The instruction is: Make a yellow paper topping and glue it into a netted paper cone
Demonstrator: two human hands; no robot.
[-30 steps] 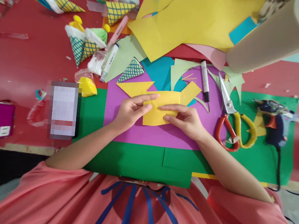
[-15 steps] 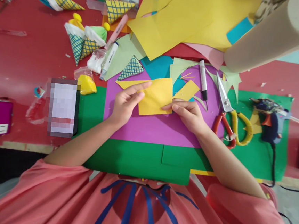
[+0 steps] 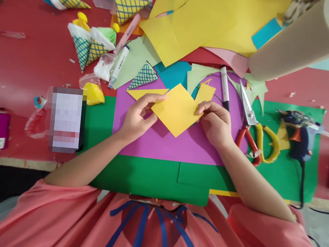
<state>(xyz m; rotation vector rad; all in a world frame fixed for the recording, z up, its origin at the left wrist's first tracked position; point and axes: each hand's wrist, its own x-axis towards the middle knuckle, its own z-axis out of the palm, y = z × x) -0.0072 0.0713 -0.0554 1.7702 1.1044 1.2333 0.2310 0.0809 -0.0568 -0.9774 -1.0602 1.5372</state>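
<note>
A square of yellow paper (image 3: 178, 111) is held up over the purple sheet, turned so that one corner points toward me. My right hand (image 3: 216, 125) pinches its right corner between thumb and fingers. At the left corner, my left hand (image 3: 139, 116) grips the paper with thumb and fingers curved around the edge. Just behind my left fingers lies a yellow paper triangle (image 3: 144, 93). A yellow offcut (image 3: 206, 93) rests by my right fingertips. Beyond them is a small paper cone (image 3: 144, 76) with a blue-green lattice pattern.
Right of my hands lie scissors (image 3: 248, 106) and a glue gun (image 3: 303, 142). A black-and-white marker (image 3: 224, 86) lies near them, and a thick cardboard tube (image 3: 292, 44) behind. Decorated cones (image 3: 94, 48), a bag of yellow clay (image 3: 94, 93) and a phone (image 3: 67, 119) are left.
The yellow square has been turned from lying edge-on to a diamond position. My right hand has moved up and slightly right to its right corner; my left hand has stayed near the left side.
</note>
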